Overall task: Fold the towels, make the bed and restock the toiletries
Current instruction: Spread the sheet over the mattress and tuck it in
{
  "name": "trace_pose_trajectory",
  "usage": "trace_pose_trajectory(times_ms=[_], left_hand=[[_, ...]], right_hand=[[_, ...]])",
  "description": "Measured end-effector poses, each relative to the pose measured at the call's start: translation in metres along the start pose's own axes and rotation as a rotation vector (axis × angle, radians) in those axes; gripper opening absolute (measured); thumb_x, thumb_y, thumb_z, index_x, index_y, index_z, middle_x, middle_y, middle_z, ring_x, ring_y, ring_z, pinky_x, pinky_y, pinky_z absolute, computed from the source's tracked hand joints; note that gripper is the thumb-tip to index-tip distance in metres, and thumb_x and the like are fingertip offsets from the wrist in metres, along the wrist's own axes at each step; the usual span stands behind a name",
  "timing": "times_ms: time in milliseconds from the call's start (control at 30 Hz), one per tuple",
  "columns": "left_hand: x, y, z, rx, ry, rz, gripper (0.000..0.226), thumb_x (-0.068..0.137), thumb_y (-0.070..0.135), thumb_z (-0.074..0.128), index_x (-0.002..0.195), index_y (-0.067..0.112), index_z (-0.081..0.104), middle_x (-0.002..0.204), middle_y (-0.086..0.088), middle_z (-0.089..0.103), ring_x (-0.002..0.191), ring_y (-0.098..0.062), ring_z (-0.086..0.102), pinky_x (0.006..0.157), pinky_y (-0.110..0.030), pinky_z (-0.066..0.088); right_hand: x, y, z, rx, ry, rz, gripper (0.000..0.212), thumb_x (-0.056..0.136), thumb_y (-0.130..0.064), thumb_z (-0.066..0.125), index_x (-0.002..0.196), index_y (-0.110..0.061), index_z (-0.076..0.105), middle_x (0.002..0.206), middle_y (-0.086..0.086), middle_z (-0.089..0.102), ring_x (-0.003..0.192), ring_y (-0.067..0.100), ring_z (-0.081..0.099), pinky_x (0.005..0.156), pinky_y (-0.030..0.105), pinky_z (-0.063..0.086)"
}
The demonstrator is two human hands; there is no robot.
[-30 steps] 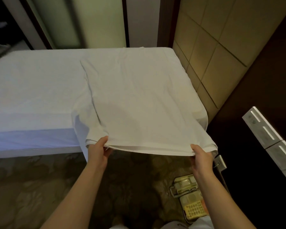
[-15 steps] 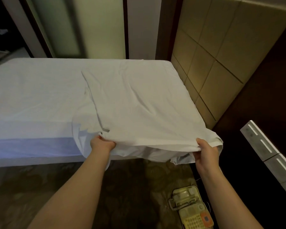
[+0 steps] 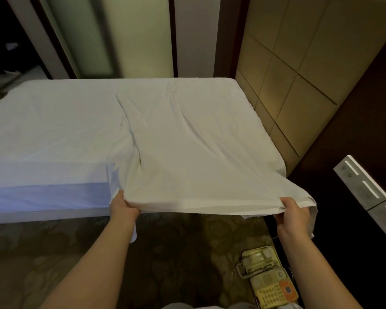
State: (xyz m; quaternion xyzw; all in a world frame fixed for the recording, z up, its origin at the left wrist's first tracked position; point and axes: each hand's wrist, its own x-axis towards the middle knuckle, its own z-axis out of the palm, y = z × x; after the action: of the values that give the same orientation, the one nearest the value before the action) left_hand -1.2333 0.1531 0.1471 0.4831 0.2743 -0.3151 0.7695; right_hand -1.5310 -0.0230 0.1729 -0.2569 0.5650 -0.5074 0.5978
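A white sheet point(image 3: 194, 148) lies spread over the right half of the bed point(image 3: 45, 134), its near edge lifted off the mattress. My left hand point(image 3: 122, 207) grips that edge near the bed's side. My right hand point(image 3: 293, 214) holds the same edge further right, past the bed's corner. The cloth is pulled fairly taut between both hands, with long creases running across it. A loose tail of the sheet hangs down behind my left forearm.
A beige telephone point(image 3: 269, 279) lies on the patterned carpet point(image 3: 183, 253) by my right arm. A padded headboard wall point(image 3: 299, 70) stands right of the bed. A pale control panel point(image 3: 370, 192) juts in at the right. A frosted door point(image 3: 83, 36) is behind the bed.
Both hands have drawn the sheet's near edge towards me and lifted it, so the slack bunch under the edge has been pulled out flatter. The camera view has tilted up slightly.
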Motion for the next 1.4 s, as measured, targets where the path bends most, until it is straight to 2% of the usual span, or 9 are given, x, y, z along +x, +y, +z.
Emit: trace_pose_trajectory(times_ms=[67,167,267,433,667,833,1000,1167,1400], left_hand=[[-0.007,0.000,-0.006,0.073,0.036,0.107,0.044,0.099,0.012,0.047,0.142,0.012,0.040,0.136,-0.014,0.048,0.123,-0.028,0.047,0.092,-0.023,0.047],[-0.014,0.000,-0.017,0.000,0.047,0.122,0.052,0.091,0.025,0.061,0.140,0.026,0.043,0.130,-0.002,0.054,0.109,-0.021,0.054,0.081,-0.034,0.053],[-0.026,-0.004,-0.033,-0.024,0.050,0.180,0.051,0.091,0.024,0.061,0.139,0.024,0.044,0.125,-0.002,0.057,0.107,-0.021,0.057,0.089,-0.038,0.051],[-0.044,-0.018,-0.069,0.083,0.003,0.320,0.044,0.091,0.025,0.062,0.133,0.020,0.048,0.119,0.001,0.059,0.106,-0.019,0.057,0.093,-0.037,0.050],[-0.065,-0.045,-0.116,0.198,-0.063,0.478,0.034,0.092,0.017,0.061,0.125,0.018,0.051,0.108,0.004,0.060,0.106,-0.018,0.057,0.096,-0.034,0.047],[-0.074,-0.074,-0.169,0.250,-0.108,0.549,0.027,0.093,0.012,0.058,0.117,0.021,0.049,0.110,0.001,0.058,0.106,-0.019,0.056,0.097,-0.035,0.046],[-0.093,-0.093,-0.208,0.248,-0.136,0.644,0.036,0.093,0.007,0.056,0.128,0.014,0.050,0.114,0.001,0.060,0.106,-0.018,0.058,0.095,-0.033,0.047],[-0.098,-0.075,-0.199,0.235,-0.163,0.667,0.041,0.091,0.009,0.058,0.131,0.007,0.051,0.120,-0.005,0.062,0.109,-0.022,0.060,0.095,-0.036,0.049],[-0.070,-0.054,-0.129,0.218,-0.186,0.686,0.038,0.092,0.008,0.058,0.129,0.008,0.048,0.097,0.005,0.062,0.086,-0.008,0.062,0.079,-0.022,0.052]], right_hand=[[-0.002,-0.001,-0.005,-0.014,-0.022,-0.035,0.049,0.087,0.000,0.053,0.134,-0.012,0.044,0.116,0.006,0.056,0.091,0.017,0.058,0.082,0.035,0.051],[-0.008,-0.003,-0.014,-0.007,-0.029,-0.047,0.049,0.087,-0.002,0.053,0.133,-0.015,0.043,0.109,0.003,0.057,0.085,0.012,0.057,0.075,0.031,0.052],[-0.015,-0.003,-0.027,0.010,-0.025,-0.051,0.047,0.088,0.000,0.051,0.133,-0.012,0.044,0.094,-0.006,0.056,0.082,0.009,0.057,0.082,0.032,0.051],[-0.030,0.004,-0.057,0.038,-0.032,-0.112,0.040,0.086,0.001,0.050,0.123,-0.013,0.047,0.116,0.006,0.060,0.106,0.023,0.059,0.093,0.039,0.050],[-0.044,0.029,-0.084,0.086,-0.128,-0.137,0.033,0.086,0.003,0.047,0.115,-0.015,0.047,0.099,-0.002,0.060,0.093,0.016,0.060,0.076,0.027,0.051],[-0.053,0.063,-0.122,0.141,-0.121,-0.161,0.036,0.086,0.001,0.046,0.116,-0.017,0.048,0.109,0.003,0.061,0.105,0.024,0.061,0.086,0.037,0.052],[-0.076,0.080,-0.158,0.254,-0.091,-0.291,0.029,0.082,0.000,0.050,0.103,-0.019,0.054,0.097,-0.005,0.059,0.084,0.003,0.063,0.076,0.021,0.052],[-0.077,0.077,-0.145,0.293,-0.107,-0.284,0.060,0.075,-0.002,0.050,0.134,-0.004,0.045,0.124,0.015,0.059,0.105,0.024,0.063,0.090,0.036,0.052],[-0.041,0.065,-0.078,0.214,-0.117,-0.193,0.043,0.081,0.001,0.048,0.124,-0.006,0.048,0.100,0.005,0.058,0.087,0.017,0.061,0.077,0.033,0.052]])
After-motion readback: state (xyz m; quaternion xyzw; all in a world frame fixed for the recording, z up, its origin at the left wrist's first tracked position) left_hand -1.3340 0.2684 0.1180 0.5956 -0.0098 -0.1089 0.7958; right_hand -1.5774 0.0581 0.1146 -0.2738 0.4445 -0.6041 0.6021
